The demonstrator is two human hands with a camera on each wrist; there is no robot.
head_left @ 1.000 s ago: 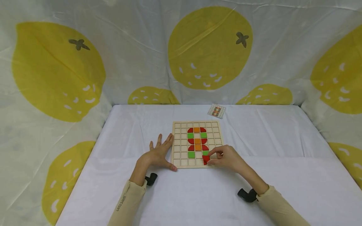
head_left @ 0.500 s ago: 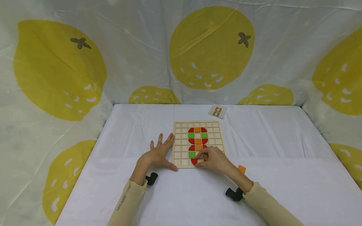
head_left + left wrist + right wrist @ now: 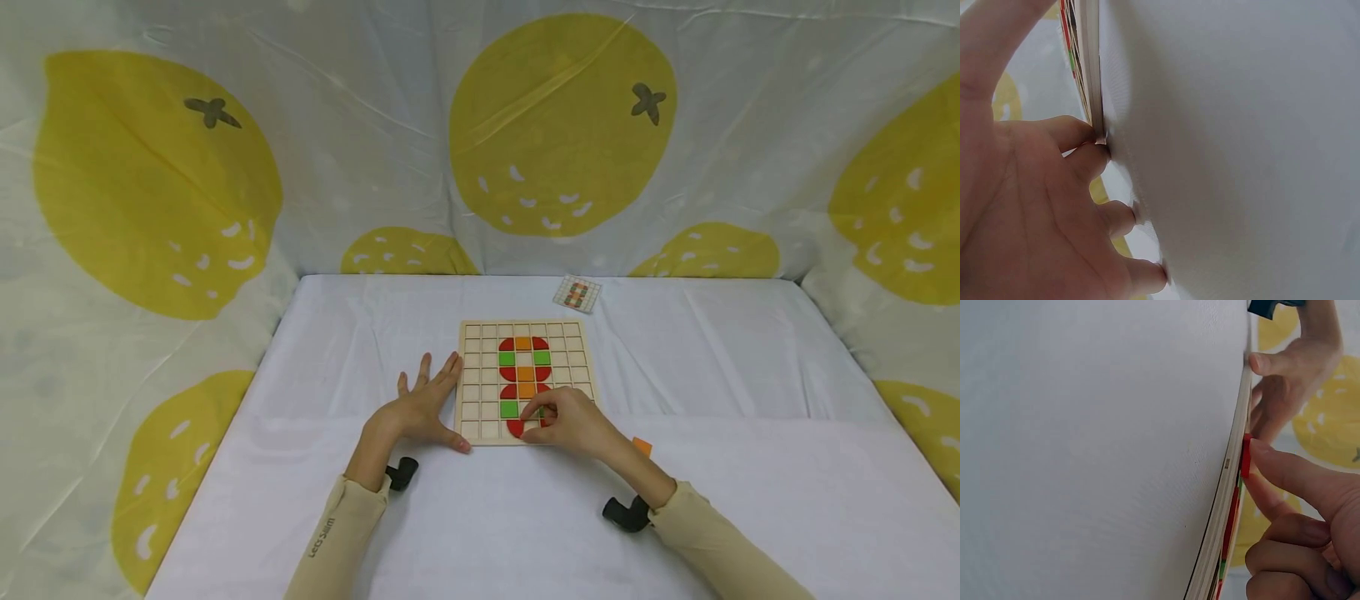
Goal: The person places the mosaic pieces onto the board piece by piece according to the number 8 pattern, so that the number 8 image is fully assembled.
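Observation:
A wooden grid board [image 3: 480, 323] lies on the white cloth. Red rounded pieces, green squares [image 3: 508, 409] and orange squares [image 3: 527, 389] form a figure-eight pattern in its cells. My right hand [image 3: 573, 422] pinches a red rounded tile [image 3: 515, 428] between thumb and index finger, low over the near row. In the right wrist view, that red tile [image 3: 1246, 455] stands at the board's surface under the thumb tip. Another red tile [image 3: 544, 423] shows partly behind the right fingers. My left hand [image 3: 420, 412] spreads its fingers on the cloth, index finger and thumb against the board's left side.
A small pattern card [image 3: 577, 294] lies beyond the board's far right corner. Beside the right forearm an orange tile [image 3: 642, 447] is partly covered. Lemon-print fabric [image 3: 558, 125] walls the table at the back and sides.
My right hand has moved left along the near row and now holds a red tile there. One red tile stays behind at the right. The orange tile by the forearm has come into view.

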